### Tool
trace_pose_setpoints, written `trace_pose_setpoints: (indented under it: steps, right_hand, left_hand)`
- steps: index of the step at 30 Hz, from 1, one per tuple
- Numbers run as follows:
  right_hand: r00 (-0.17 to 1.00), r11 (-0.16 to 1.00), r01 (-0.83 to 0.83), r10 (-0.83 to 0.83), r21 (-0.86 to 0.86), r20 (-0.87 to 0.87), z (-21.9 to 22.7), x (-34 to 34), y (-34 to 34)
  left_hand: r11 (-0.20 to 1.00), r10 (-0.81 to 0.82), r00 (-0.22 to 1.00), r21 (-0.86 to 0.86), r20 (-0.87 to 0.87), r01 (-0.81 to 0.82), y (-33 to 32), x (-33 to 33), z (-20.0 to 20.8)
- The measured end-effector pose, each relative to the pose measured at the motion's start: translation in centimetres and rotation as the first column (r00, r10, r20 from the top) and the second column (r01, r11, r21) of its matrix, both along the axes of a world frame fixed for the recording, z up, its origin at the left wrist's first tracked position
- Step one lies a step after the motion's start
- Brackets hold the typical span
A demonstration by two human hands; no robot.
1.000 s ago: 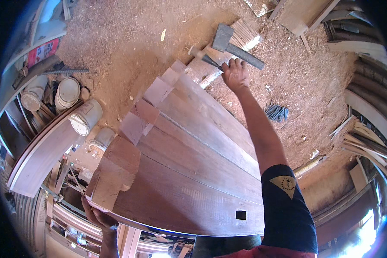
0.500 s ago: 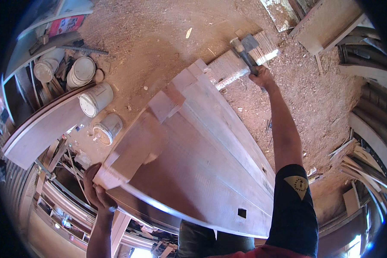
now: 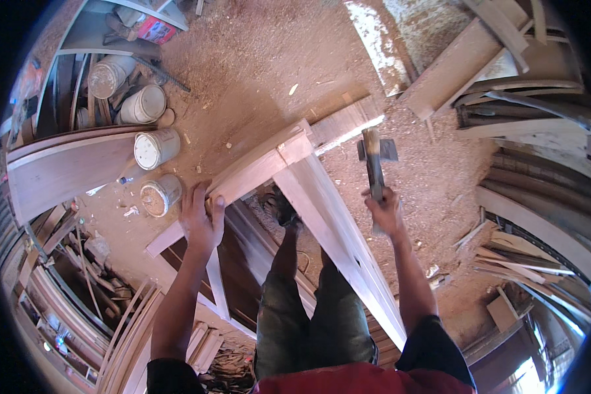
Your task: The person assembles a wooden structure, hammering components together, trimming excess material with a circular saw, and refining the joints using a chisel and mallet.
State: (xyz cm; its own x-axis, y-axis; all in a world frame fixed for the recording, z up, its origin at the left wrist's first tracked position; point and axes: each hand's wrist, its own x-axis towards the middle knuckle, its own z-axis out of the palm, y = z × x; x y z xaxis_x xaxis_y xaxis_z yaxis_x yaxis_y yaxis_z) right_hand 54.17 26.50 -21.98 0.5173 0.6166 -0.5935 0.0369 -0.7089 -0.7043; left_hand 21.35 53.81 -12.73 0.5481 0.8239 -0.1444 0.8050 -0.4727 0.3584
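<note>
- While the wooden door frame (image 3: 295,177) stands on the sawdust floor (image 3: 256,59), its top rail is clasped by the left hand (image 3: 200,220).
- Right of it, a hammer (image 3: 374,161) is gripped by the right hand (image 3: 387,213), handle running near to far.
- Paint cans (image 3: 156,148) are left far-left.

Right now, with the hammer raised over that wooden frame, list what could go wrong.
1. The left hand grips the wooden frame rail close to the corner joint; a stray blow from the hammer in the right hand could catch its fingers.
2. The frame seems steadied by one hand only, so a hit might shift or tip it.
3. The person's foot stands inside the frame on a floor strewn with sawdust and offcuts, so slipping or tripping is possible.
</note>
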Motion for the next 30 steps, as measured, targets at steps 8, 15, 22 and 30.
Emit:
trace_pose_setpoints:
  steps: [8, 15, 22, 30]
  right_hand:
    - [0.929, 0.993, -0.1, 0.117, -0.066, 0.351, 25.7, -9.8, -0.9]
    - [0.93, 0.983, -0.177, 0.148, 0.058, 0.338, 27.2, -16.9, 0.4]
    - [0.952, 0.974, -0.068, -0.001, 0.215, 0.305, 25.7, -14.4, 1.7]
    - [0.824, 0.822, 0.527, -0.432, 0.214, -0.366, 25.8, -3.6, 1.0]
  left_hand:
    - [0.908, -0.021, 0.814, -0.331, 0.58, 0.259, -11.4, 5.3, 7.0]
    - [0.488, 0.744, 0.505, -0.872, 0.439, 0.04, -15.5, 8.4, 13.3]
    - [0.57, 0.787, 0.386, -0.807, 0.481, -0.157, -5.6, 5.7, 14.9]
    - [0.666, 0.394, 0.661, -0.694, 0.639, 0.274, 5.9, 25.4, 16.9]
